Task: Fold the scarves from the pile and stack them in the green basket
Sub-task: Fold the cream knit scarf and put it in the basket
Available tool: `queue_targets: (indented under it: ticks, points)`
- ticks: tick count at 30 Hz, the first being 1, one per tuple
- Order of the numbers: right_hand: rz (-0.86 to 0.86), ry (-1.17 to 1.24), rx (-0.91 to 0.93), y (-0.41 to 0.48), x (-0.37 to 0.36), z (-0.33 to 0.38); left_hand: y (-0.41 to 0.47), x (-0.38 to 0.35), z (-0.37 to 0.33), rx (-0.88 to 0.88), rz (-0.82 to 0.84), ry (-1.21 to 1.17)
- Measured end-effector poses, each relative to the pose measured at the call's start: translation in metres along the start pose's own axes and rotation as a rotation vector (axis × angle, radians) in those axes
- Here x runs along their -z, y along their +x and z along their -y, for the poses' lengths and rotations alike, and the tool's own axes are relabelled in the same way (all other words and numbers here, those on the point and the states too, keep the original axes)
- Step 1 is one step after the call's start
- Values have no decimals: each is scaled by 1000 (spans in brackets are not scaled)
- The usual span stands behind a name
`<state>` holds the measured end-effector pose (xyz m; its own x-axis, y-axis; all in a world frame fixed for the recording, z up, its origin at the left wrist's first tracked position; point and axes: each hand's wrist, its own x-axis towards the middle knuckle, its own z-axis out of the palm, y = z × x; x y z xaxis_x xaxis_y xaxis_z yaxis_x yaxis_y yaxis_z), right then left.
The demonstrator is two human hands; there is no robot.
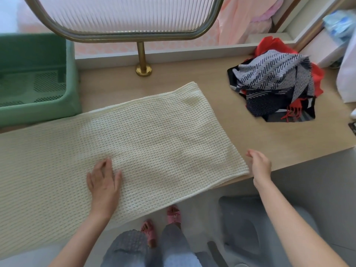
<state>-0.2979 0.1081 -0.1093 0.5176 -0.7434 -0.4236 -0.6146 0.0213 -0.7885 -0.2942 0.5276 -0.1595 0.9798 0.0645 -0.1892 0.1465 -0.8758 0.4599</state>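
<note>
A cream knitted scarf [146,135] lies spread flat across the wooden table, reaching from the left edge to the front right. My left hand [104,182] rests flat on it with fingers straight. My right hand [259,164] hovers just past the scarf's right end, fingers relaxed and holding nothing. The pile of scarves [277,83], navy-and-white patterned ones over a red one with fringe, sits at the back right. The green basket [71,79] stands at the back left, with nothing visible in it.
A brass-framed ribbed glass screen [123,14] on a brass post [142,58] stands behind the table [240,132]. A white bag [346,74] and shelf clutter are at the far right. A grey chair [260,228] stands below the table's front edge, beside my feet.
</note>
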Motion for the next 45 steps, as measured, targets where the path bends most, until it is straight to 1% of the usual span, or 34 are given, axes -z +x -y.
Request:
queue_targets:
  ticks: [2, 6, 11, 12, 14, 15, 16, 17, 19, 20, 21, 22, 24, 25, 27, 30, 32, 34, 36, 39, 42, 43, 45]
  points:
    - [181, -52, 20, 18, -16, 19, 3, -4, 0, -10, -13, 19]
    - [387, -133, -55, 46, -57, 55, 4, -11, 1, -13, -17, 41]
    - [672, -237, -298, 66, -77, 80, 6, -15, 3, -14, -4, 97]
    - [721, -253, -310, 68, -78, 84, 6, -16, 4, -13, -4, 114]
    - [775, -279, -269, 70, -82, 90, 6, -17, 5, -12, -9, 143]
    - [758, -271, -215, 70, -85, 92, 5, -17, 5, -14, -15, 152]
    - [686, -246, -140, 71, -87, 93, 5, -18, 5, -16, -18, 159]
    - [551, -201, -65, 74, -88, 93, 5, -18, 4, -18, -21, 165]
    - [205, -128, 75, 86, -86, 95, 5, -19, 4, -28, -33, 184]
    - [97, -145, 141, 92, -84, 94, 5, -20, 3, -36, -38, 198]
    - [62, -206, 196, 97, -85, 91, 5, -21, 3, -41, -38, 210]
    - [78, -288, 230, 98, -86, 86, 5, -21, 3, -40, -37, 212]
    - [156, -395, 237, 95, -92, 77, 6, -20, 0, -21, -55, 181]
    - [195, -408, 222, 93, -94, 73, 7, -18, -3, -21, -76, 163]
    - [260, -417, 198, 94, -96, 71, 14, -16, -12, -76, -113, 166]
    - [360, -491, 172, 103, -94, 75, 31, -22, -26, -153, -46, 224]
    - [405, -579, 210, 103, -91, 75, 38, -32, -33, -145, 0, 280]
    - [385, -610, 277, 97, -88, 76, 41, -38, -34, -117, 6, 312]
    - [371, -650, 302, 94, -80, 75, 41, -37, -34, -114, 0, 307]
    - [473, -775, 275, 88, -61, 71, 37, -36, -41, -190, -36, 282]
    - [533, -888, 274, 72, -42, 58, 31, -46, -53, -252, -4, 298]
    - [522, -876, 296, 68, -37, 50, 30, -48, -54, -252, 0, 314]
    - [438, -783, 341, 65, -31, 36, 32, -49, -53, -255, 1, 335]
